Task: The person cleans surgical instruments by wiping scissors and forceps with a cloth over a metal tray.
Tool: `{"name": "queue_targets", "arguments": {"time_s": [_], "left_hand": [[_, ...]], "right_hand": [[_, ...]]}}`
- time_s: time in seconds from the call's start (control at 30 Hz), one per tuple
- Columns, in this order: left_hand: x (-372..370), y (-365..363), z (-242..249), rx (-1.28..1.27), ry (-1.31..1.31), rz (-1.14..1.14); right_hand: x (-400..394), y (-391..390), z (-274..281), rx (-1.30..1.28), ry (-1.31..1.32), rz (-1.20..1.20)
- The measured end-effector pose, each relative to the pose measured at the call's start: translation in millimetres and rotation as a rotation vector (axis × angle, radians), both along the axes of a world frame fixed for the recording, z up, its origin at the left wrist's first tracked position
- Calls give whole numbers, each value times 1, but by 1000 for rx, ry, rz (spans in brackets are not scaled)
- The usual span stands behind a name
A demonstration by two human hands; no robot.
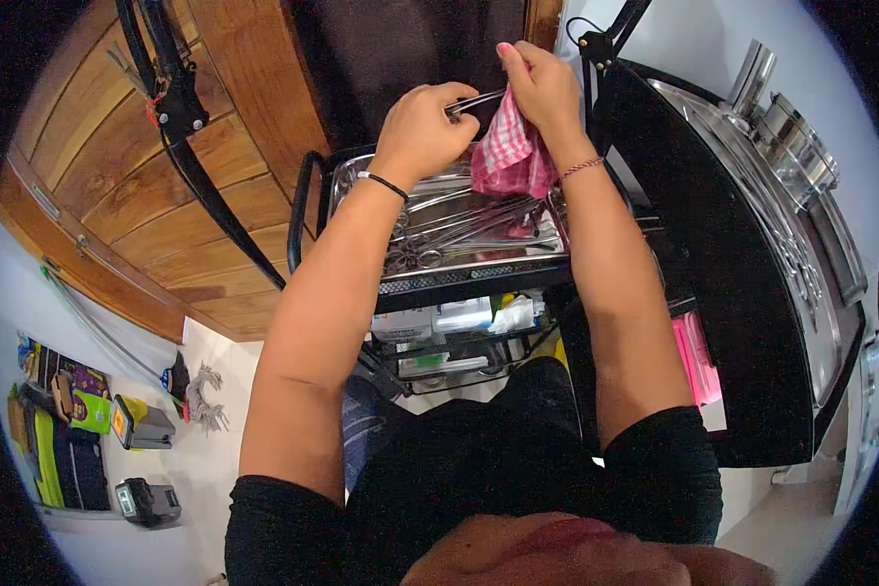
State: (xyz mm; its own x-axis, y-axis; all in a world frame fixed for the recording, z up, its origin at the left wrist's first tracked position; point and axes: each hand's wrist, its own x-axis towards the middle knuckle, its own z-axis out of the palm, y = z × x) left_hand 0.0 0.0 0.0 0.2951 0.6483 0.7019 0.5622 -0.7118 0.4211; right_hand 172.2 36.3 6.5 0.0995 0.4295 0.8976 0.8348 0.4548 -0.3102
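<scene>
Above a metal tray (449,260) of instruments on a black cart, my left hand (428,127) is closed on the handle end of a slim metal instrument (479,101). My right hand (547,93) grips a pink and white checked cloth (508,146) at the instrument's other end. That end is hidden by the cloth and fingers, and the cloth hangs down over the tray. Scissor-like metal instruments (425,249) with ring handles lie in the tray beneath my hands.
At the right, a black table (693,195) holds a long tray (830,352) of metal instruments, with steel containers (791,146) behind. Lower cart shelves hold packages (459,314). A wooden door (156,186) stands left, and a black jointed arm (215,205) crosses it.
</scene>
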Motion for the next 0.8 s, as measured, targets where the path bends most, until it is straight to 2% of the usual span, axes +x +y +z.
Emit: {"name": "queue_targets", "arguments": {"time_s": [0.13,0.3,0.47,0.67,0.8], "left_hand": [[-1,3,-3,-6,-21,3],[0,3,0,-7,24,40],[1,0,1,4,-20,27],[0,2,0,-7,-14,42],[0,5,-2,63,1,22]], "right_hand": [[-13,-7,-1,58,-131,74],[-21,-3,-1,128,-171,154],[6,1,3,51,-6,29],[-8,-2,1,68,-105,56],[-21,-12,1,77,-172,169]]}}
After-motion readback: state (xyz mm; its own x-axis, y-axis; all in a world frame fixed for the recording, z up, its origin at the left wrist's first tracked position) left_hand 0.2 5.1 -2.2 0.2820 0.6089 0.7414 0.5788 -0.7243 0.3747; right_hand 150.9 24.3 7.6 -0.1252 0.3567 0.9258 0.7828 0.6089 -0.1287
